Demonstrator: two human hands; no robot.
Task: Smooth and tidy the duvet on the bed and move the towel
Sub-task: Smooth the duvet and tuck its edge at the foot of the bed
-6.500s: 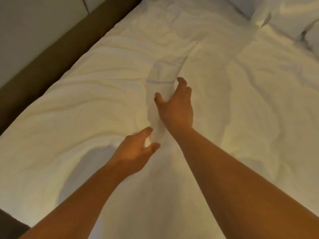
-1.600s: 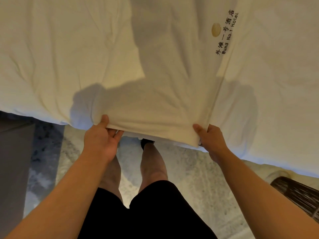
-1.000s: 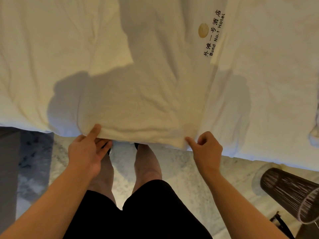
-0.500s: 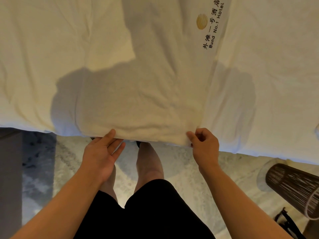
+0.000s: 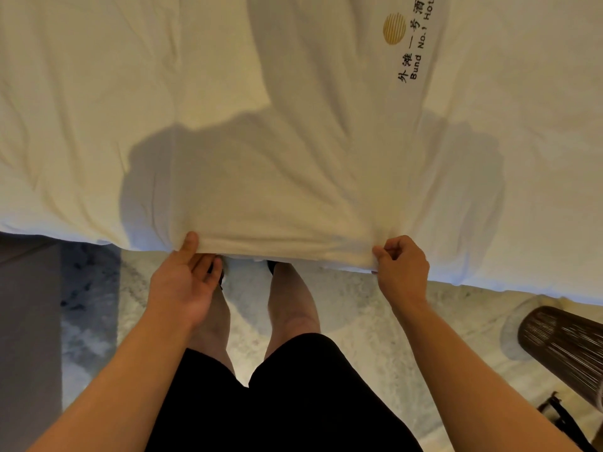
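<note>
Towel [image 5: 277, 177] runs lengthwise up the duvet [image 5: 81, 109], near edge toward person; left hand [image 5: 182, 285] and right hand [image 5: 403, 269] grip pinches its corners.

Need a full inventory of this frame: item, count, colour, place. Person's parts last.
towel: 1, cream, laid over the duvet at the bed's near edge, printed with a gold logo and dark hotel lettering
duvet: 1, white, covering the bed across the top
carpet: 1, pale mottled, floor below the bed edge
basket: 1, dark ribbed, lower right on the floor
shorts: 1, black, bottom centre
legs: 2, bare, under the towel's edge
left hand: 1, grip on the towel's left hem
right hand: 1, grip pinching the towel's right hem
</note>
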